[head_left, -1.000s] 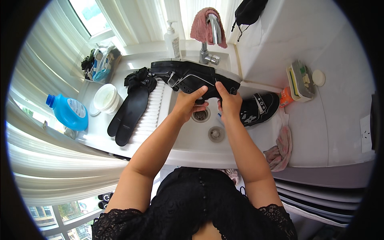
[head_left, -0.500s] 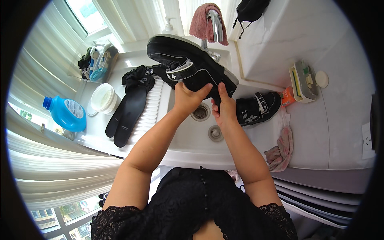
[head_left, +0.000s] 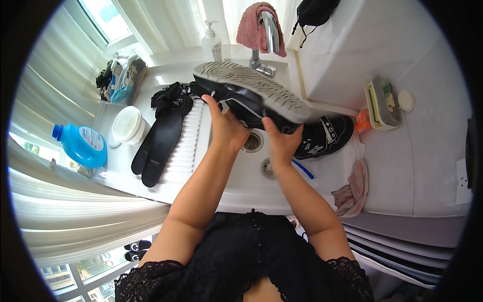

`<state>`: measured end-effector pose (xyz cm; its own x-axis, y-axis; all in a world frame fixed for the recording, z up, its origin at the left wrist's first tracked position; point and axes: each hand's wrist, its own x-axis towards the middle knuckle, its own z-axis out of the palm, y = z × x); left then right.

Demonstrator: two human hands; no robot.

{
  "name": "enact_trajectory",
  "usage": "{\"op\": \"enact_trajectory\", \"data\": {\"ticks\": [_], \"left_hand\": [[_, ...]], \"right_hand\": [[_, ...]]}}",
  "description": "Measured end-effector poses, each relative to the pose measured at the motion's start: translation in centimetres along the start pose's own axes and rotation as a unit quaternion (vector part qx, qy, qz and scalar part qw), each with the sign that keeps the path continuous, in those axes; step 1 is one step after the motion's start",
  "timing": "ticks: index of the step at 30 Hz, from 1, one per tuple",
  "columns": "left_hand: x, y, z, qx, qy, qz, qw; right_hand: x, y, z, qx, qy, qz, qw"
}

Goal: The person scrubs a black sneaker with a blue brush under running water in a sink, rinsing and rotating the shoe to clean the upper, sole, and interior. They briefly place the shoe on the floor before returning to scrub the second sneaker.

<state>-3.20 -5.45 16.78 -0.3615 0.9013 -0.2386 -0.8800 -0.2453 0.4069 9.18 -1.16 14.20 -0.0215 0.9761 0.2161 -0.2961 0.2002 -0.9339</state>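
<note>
Both my hands hold a black shoe (head_left: pixel 241 103) over the white sink basin, its grey patterned sole (head_left: pixel 251 85) tipped up and away from me. My left hand (head_left: pixel 226 126) grips its side, thumb up along the upper and fingers hidden underneath. At the other end, my right hand (head_left: pixel 283 143) clasps the shoe with the thumb on its side. The matching black shoe (head_left: pixel 326 137), with a white-patterned strap, lies in the basin to the right. A blue strip, perhaps a brush handle (head_left: pixel 303 169), shows beside my right wrist.
Two black insoles (head_left: pixel 162 143) lie on the ridged drainboard beside dark cloth (head_left: pixel 172 99). At left are a white tub (head_left: pixel 129 126), a blue detergent bottle (head_left: pixel 83 146) and a bin (head_left: pixel 121 80). A faucet (head_left: pixel 271 32) with a pink towel stands behind; a rag (head_left: pixel 353 191) hangs right.
The shoe has rolled in my hands so that its sole now faces up. My left thumb has moved outward along it. The blue strip has come into view by my right wrist.
</note>
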Motion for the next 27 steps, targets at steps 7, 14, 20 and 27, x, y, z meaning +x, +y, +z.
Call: {"op": "enact_trajectory", "data": {"ticks": [7,14,20,27], "left_hand": [[4.0,0.3,0.8,-0.017,0.016,0.245,0.969],[4.2,0.4,2.9,0.018,0.044,0.255,0.966],[4.8,-0.7,1.7,-0.028,0.068,0.237,0.969],[4.9,-1.9,1.5,-0.076,0.049,0.243,0.966]], "right_hand": [[-2.9,-0.7,2.3,-0.015,-0.080,-0.106,0.991],[-2.2,-0.7,1.8,0.010,-0.098,-0.130,0.987],[-1.3,-0.6,0.2,0.064,-0.156,0.018,0.985],[2.5,-2.7,0.6,0.372,0.002,0.359,0.856]]}}
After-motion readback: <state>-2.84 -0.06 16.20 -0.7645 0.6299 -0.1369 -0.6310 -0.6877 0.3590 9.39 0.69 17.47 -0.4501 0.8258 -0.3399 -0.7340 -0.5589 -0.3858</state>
